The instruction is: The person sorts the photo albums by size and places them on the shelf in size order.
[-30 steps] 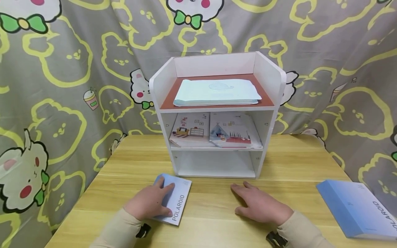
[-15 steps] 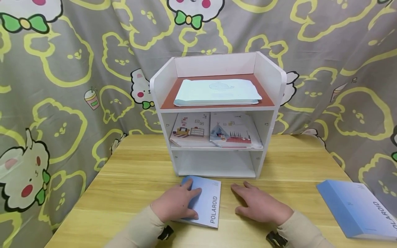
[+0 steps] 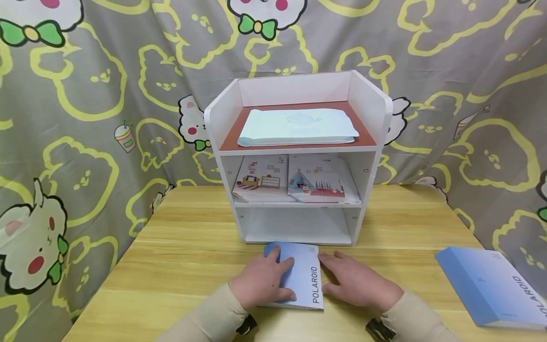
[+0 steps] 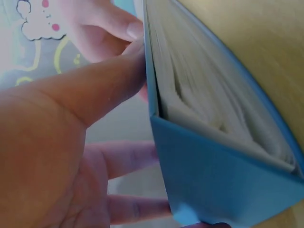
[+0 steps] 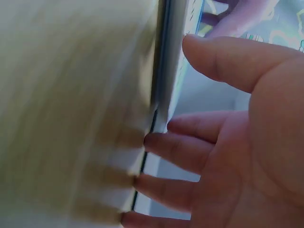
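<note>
A blue-and-white photo album (image 3: 304,280) lettered POLAROID lies flat on the wooden table, in front of the white shelf unit (image 3: 370,190). My left hand (image 3: 260,280) rests on its cover near the spine, fingers spread. In the left wrist view the album's blue spine (image 4: 228,166) and stacked pages show, with the thumb reaching over the cover and other fingers along the spine. On the opposite side, my right hand (image 3: 361,282) lies with fingers extended, its fingertips right at the album's edge. Its thumb (image 5: 213,59) reaches the upper edge in the right wrist view.
Another thick POLAROID album (image 3: 483,285) lies at the table's right edge. On the shelf unit's top is a pale flat pack (image 3: 299,126) with a whale drawing; illustrated booklets (image 3: 260,178) fill the middle shelf. A patterned curtain (image 3: 162,85) hangs behind.
My left hand has slid the album rightward across the table until its edge meets the right hand's fingertips. The right hand has stayed in place.
</note>
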{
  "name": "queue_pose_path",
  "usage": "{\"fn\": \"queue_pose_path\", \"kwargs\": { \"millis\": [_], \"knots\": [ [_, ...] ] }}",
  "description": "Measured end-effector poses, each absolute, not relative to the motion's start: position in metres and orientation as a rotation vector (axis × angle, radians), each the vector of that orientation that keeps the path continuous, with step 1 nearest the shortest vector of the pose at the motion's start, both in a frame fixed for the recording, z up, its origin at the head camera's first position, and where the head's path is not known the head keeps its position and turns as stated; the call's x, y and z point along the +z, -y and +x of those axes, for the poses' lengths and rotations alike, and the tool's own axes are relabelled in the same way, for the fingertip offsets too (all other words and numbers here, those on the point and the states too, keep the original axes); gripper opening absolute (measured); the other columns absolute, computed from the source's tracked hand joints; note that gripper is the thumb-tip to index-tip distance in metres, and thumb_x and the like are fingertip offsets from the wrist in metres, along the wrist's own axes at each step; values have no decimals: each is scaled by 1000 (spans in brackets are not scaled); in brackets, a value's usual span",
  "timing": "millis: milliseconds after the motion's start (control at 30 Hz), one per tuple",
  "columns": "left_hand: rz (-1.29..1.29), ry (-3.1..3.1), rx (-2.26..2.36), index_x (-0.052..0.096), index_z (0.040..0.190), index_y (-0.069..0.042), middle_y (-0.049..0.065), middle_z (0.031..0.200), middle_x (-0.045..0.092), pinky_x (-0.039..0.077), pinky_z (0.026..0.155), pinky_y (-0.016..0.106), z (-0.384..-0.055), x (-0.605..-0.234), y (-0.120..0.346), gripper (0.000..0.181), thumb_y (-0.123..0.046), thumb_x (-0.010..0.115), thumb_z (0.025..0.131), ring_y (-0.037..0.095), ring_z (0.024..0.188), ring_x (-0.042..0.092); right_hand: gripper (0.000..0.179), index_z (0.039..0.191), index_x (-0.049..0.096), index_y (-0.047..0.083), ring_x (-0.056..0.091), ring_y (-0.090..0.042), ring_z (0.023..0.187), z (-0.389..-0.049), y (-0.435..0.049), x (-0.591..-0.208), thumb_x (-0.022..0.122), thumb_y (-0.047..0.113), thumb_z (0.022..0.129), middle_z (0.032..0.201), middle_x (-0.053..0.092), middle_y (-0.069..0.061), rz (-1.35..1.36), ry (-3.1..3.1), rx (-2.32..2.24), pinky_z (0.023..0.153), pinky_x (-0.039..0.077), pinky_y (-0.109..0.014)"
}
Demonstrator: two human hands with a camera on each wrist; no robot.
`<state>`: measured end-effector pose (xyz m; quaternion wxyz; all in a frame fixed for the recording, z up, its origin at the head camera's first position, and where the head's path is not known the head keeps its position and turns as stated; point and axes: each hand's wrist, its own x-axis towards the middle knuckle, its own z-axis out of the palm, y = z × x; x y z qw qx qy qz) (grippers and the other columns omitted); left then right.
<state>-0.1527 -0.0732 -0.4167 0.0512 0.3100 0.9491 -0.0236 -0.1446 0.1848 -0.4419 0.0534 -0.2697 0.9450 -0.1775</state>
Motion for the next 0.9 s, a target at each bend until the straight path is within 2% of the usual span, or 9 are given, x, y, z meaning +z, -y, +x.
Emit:
{"fn": "queue_pose_path", "kwargs": {
  "millis": [133,333,533,667,900],
  "knots": [
    [885,-2899,78,55,147,-15,23,151,44,54,93,50,-152,-417,79,81,-63,72,84,45,116,60,71,146,51,0,50,-40,133,-139,-177,-435,72,41,91,144,56,-16,-884,-2891,-480,108,41,-56],
    [832,-2865,253,50,150,-9,25,156,37,51,98,51,-153,-421,97,85,-60,72,86,41,125,56,65,141,58,0,52,-39,130,-130,-172,-432,71,41,91,145,54,-16,-956,-2936,-332,105,44,-54],
    [823,-2791,369,47,153,-18,23,160,31,48,102,52,-147,-418,107,83,-61,71,86,40,130,52,64,138,60,0,54,-38,128,-128,-173,-434,70,43,92,144,56,-16,-930,-2952,-275,104,45,-53],
    [824,-2762,494,50,151,-23,21,160,32,46,105,52,-146,-416,107,79,-57,76,85,40,136,47,67,137,60,-2,53,-39,129,-128,-172,-435,71,46,91,143,57,-18,-881,-2930,-297,106,44,-54],
    [817,-2770,661,52,149,-24,19,162,27,46,105,50,-146,-424,116,83,-49,85,77,42,136,46,78,147,51,0,52,-37,131,-126,-163,-431,69,52,91,148,48,-25,-821,-2808,-542,105,44,-54]
  ]
}}
